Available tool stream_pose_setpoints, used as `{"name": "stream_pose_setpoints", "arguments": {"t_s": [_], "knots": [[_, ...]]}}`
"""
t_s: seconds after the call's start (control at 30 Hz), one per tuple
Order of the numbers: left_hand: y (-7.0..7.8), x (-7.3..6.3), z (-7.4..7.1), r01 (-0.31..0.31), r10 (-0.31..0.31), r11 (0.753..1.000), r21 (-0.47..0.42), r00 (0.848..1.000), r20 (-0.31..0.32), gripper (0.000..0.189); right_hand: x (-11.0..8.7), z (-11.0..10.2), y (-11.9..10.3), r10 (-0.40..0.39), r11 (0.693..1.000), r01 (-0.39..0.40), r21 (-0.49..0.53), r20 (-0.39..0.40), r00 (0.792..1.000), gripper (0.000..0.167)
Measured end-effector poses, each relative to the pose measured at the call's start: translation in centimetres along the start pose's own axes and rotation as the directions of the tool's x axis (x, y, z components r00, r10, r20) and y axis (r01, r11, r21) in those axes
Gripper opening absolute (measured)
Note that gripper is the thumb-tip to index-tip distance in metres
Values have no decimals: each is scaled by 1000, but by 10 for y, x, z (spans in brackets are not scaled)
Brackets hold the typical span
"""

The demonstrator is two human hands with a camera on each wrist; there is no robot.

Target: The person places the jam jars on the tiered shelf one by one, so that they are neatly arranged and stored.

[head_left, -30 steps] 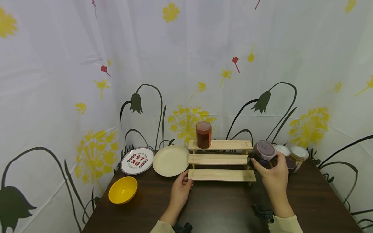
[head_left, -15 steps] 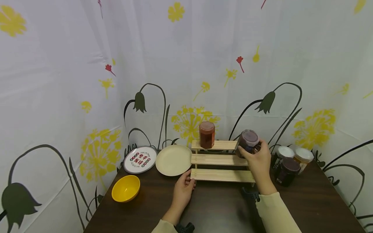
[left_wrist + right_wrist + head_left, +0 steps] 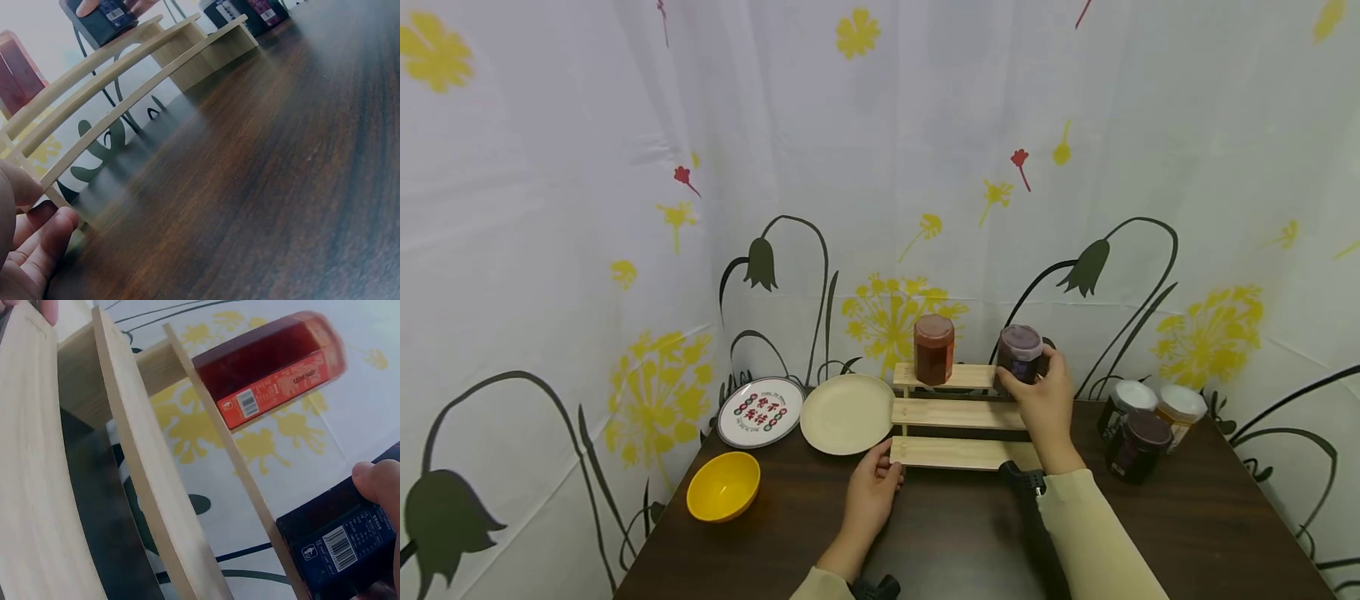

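A three-step wooden display rack (image 3: 955,412) stands on the table. My left hand (image 3: 867,496) pinches the left end of its lowest board, thumb and fingers about the corner in the left wrist view. My right hand (image 3: 1047,404) grips a dark purple jar (image 3: 1018,357) with a purplish lid at the right part of the top board. In the right wrist view the base of this jar (image 3: 340,540) meets the board's edge, and its dark blue label carries a barcode. A red jar (image 3: 934,350) stands at the left of the top board.
Right of the rack stand a dark jar (image 3: 1138,446) and two white-lidded jars (image 3: 1131,396). To the left are a cream plate (image 3: 847,414), a white plate with red characters (image 3: 760,412) and a yellow bowl (image 3: 724,487). A patterned curtain (image 3: 880,167) hangs behind.
My right hand has carried the dark purple jar leftward from beside the other jars, up and onto the top board. My left hand has kept its hold on the rack.
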State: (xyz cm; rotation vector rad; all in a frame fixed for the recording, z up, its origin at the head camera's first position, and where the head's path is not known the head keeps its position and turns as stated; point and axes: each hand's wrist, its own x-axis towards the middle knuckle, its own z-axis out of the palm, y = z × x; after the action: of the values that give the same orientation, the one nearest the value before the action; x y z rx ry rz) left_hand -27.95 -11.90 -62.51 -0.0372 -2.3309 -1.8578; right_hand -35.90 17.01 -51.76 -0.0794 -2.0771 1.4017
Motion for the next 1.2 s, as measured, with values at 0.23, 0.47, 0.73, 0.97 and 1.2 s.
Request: {"name": "stream_pose_setpoints", "arguments": {"t_s": [0.23,0.47,0.73,0.97,1.2], "knots": [[-1,1,-4,5,-5,1000,-2,1000,-15,46,4,8,-1,20,999,-18,-47,27,999,84],[-7,-5,-3,16,-16,1000,-5,1000,-11,47,7,9,2,84,995,-78,-59,91,992,82],[-3,-1,-1,6,-7,1000,-17,1000,-4,47,12,10,3,95,995,-92,-48,81,992,80],[-2,1,-1,-1,1,1000,-15,1000,-5,47,14,8,5,90,995,-87,-40,91,992,82],[0,1,1,4,-4,1000,-21,1000,2,47,13,6,7,96,993,-90,-72,87,992,81]]}}
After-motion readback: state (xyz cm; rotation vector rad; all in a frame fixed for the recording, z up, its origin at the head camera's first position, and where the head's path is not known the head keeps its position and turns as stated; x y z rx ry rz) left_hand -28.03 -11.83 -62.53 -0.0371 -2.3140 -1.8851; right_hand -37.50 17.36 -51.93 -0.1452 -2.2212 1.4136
